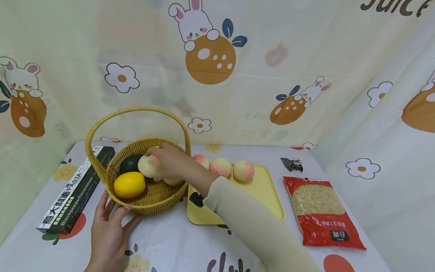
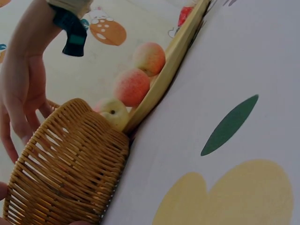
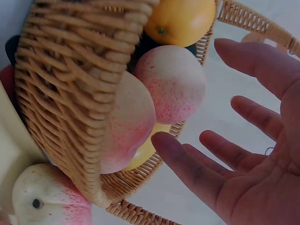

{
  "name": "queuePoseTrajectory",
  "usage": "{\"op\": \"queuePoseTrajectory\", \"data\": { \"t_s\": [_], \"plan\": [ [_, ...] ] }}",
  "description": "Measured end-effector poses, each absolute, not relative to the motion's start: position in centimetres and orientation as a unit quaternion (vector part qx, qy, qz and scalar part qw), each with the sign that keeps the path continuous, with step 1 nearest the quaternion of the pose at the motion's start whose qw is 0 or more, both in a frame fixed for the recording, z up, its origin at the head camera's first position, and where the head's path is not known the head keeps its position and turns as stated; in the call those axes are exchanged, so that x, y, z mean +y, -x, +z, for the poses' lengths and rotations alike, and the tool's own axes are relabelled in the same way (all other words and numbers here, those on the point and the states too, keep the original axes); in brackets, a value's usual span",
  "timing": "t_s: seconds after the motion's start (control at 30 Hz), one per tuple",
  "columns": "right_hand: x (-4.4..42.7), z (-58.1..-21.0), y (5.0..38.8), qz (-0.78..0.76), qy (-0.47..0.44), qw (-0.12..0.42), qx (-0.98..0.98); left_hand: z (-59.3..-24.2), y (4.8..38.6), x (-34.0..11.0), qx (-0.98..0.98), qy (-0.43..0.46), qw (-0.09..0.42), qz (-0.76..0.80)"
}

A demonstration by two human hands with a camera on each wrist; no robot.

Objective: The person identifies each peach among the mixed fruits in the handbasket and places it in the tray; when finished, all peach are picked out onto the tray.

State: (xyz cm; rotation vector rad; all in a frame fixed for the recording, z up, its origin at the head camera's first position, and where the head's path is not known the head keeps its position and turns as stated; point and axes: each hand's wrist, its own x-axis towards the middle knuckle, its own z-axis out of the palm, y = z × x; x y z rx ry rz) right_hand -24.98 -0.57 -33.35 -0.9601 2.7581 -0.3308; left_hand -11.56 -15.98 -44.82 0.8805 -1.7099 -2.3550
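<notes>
A wicker basket (image 1: 159,206) with a tall handle holds a yellow fruit (image 1: 129,185), a dark green fruit (image 1: 128,165), a peach (image 1: 148,166) and a second peach (image 1: 173,182), partly covered by my arm. My right hand (image 1: 168,160) is over the basket, fingers spread; the right wrist view shows a gap between its fingers and the upper peach (image 3: 172,84). With extended fingers, my left hand (image 1: 110,230) touches the basket's near left side. Beside the basket, several peaches (image 1: 243,170) line the back of a yellow tray (image 1: 251,200).
A black pasta box (image 1: 76,192) lies left of the basket. To the right of the tray are a red bag of pasta (image 1: 323,213) and a small black packet (image 1: 292,164). A printed curtain (image 1: 248,102) hangs behind the table.
</notes>
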Motion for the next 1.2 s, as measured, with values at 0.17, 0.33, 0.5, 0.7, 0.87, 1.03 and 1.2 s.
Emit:
{"op": "queuePoseTrajectory", "data": {
  "t_s": [0.17,0.33,0.5,0.7,0.87,1.03,1.2],
  "plan": [
    [-1.6,-33.2,25.6,-0.117,0.314,0.126,0.934,-44.8,11.5,-16.0,-0.565,-0.283,0.049,-0.773],
    [-3.1,-33.1,26.0,-0.098,0.326,0.130,0.931,-44.7,11.5,-16.1,-0.565,-0.290,0.051,-0.771],
    [-4.3,-33.4,26.2,-0.057,0.344,0.124,0.929,-44.7,11.4,-16.1,-0.564,-0.292,0.053,-0.771],
    [-4.5,-34.1,26.5,-0.028,0.330,0.124,0.935,-44.9,11.5,-16.0,-0.561,-0.282,0.051,-0.776],
    [-4.4,-35.1,26.9,-0.023,0.333,0.123,0.935,-45.0,11.5,-16.0,-0.562,-0.280,0.052,-0.776],
    [-4.3,-36.1,27.0,-0.038,0.345,0.117,0.930,-45.1,11.5,-16.1,-0.563,-0.274,0.050,-0.778],
    [-4.2,-36.2,27.1,-0.041,0.361,0.100,0.926,-45.2,11.5,-16.3,-0.566,-0.272,0.050,-0.777]
  ]
}}
